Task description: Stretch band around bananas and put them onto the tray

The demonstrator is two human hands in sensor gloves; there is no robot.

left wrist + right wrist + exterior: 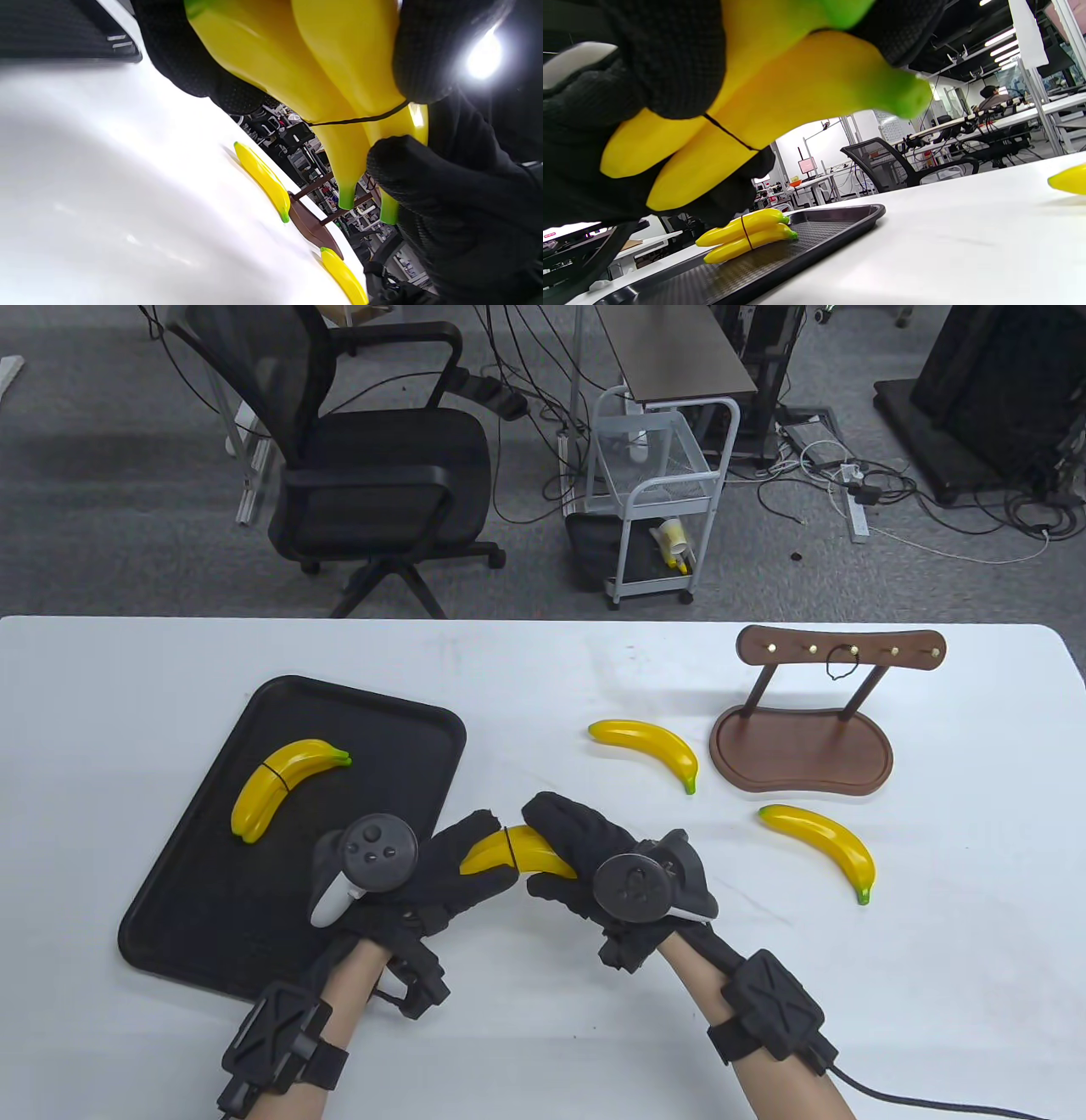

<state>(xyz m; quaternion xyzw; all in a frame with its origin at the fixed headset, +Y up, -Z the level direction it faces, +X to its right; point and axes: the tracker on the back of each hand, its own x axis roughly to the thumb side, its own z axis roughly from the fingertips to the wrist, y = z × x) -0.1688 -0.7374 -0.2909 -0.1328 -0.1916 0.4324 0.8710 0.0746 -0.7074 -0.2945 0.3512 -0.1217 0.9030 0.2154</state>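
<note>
Both gloved hands hold a pair of yellow bananas (516, 855) just above the table, right of the black tray (204, 899). A thin black band (360, 120) circles the pair near the middle. My left hand (462, 861) grips one end, my right hand (568, 857) the other end by the green tips (903, 95). A banded pair of bananas (276, 787) lies on the tray, also seen in the right wrist view as the banded pair (746, 235). Two loose bananas lie on the table: one (649, 746) by the stand, one (827, 844) at the right.
A brown wooden hook stand (802, 746) with one black band (840, 666) hanging from a hook sits at the back right. An office chair (373, 466) and a small cart (657, 492) stand on the floor beyond the table's far edge.
</note>
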